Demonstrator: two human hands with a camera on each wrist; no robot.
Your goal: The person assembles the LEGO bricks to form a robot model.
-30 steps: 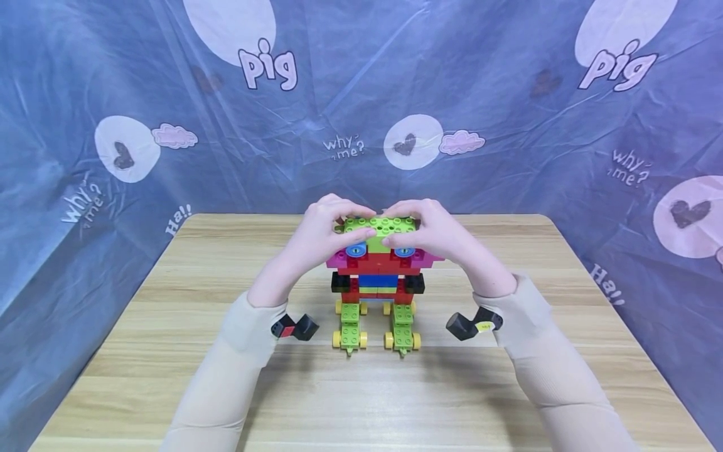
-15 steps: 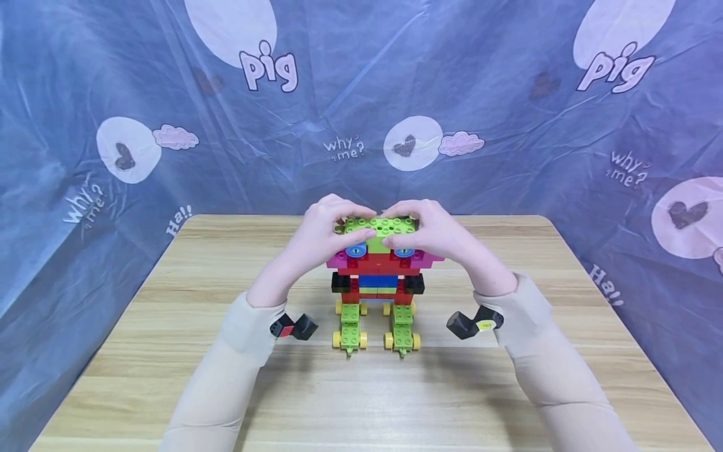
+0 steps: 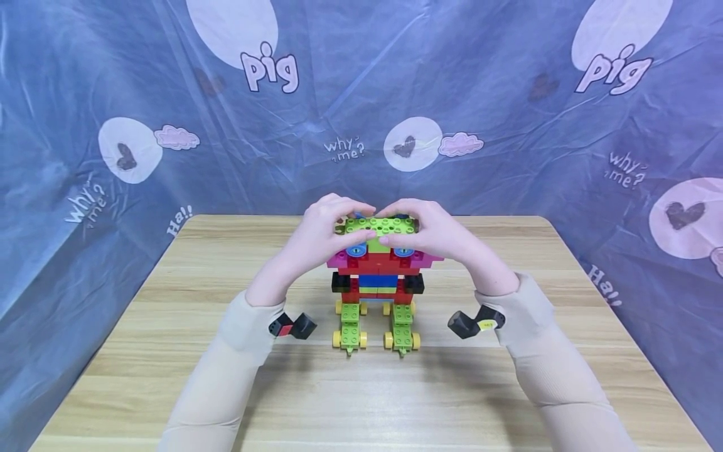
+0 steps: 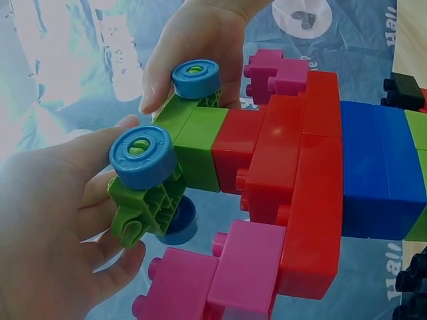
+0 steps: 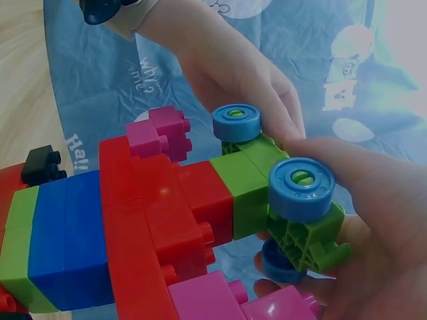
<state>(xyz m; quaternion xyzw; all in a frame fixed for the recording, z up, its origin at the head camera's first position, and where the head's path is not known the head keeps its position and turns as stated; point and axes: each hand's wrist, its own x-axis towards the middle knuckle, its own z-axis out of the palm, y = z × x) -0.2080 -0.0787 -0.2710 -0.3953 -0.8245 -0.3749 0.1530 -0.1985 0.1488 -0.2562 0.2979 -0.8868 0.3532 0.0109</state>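
A toy brick figure [image 3: 378,263] stands upright mid-table, built of red, blue, green, pink and black bricks. Its feet are two rows of green wheeled bases [image 3: 350,326] with yellow wheels. At its top, my left hand [image 3: 327,223] grips the left side, thumb in front and fingers behind. My right hand [image 3: 437,229] mirrors this on the right, both thumbs near each other on the lime green top [image 3: 380,226]. In the left wrist view my fingers curl round a green wheeled base [image 4: 150,207] with blue wheels [image 4: 141,158]. The right wrist view shows a matching base [image 5: 303,240] within my right fingers.
The wooden table [image 3: 214,276] surrounds the figure. A blue printed cloth [image 3: 361,81] hangs behind and along both sides. Black wrist cameras [image 3: 302,326] project from the sleeves, on either side of the figure's lower half.
The right thumb and fingertips have shifted slightly left along the top, and a bit of blue now shows behind it. The figure stays in place.
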